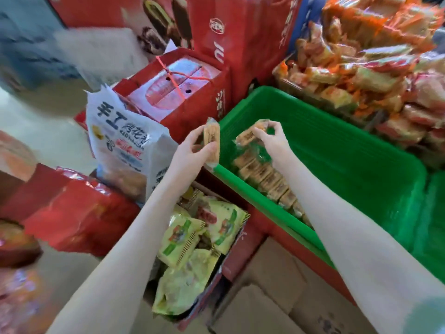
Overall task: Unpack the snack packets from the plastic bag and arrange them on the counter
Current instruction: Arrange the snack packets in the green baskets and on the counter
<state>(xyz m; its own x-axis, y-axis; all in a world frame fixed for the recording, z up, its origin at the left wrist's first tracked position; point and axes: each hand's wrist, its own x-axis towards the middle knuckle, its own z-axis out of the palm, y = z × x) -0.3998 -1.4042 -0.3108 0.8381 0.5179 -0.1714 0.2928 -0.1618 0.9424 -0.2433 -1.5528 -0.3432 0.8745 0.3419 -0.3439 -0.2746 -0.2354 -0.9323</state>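
At the bottom centre of the frame, yellow-green snack bags (192,239) lie in an open carton, and just above them a row of small snack packets (267,179) lies along the near wall of the green basket (349,160). My left hand (192,150) grips one small packet (211,141) upright at the basket's left corner, while my right hand (272,138) pinches another packet (250,135) over the row. Further up left stands the white plastic bag (120,145).

Left hand (192,147) grips one upright packet (211,141) at the green basket (349,150) rim. Right hand (272,138) pinches a second packet (248,136) over the row (267,177) lining the basket's near wall. White bag (122,143) stands left (top torn open).
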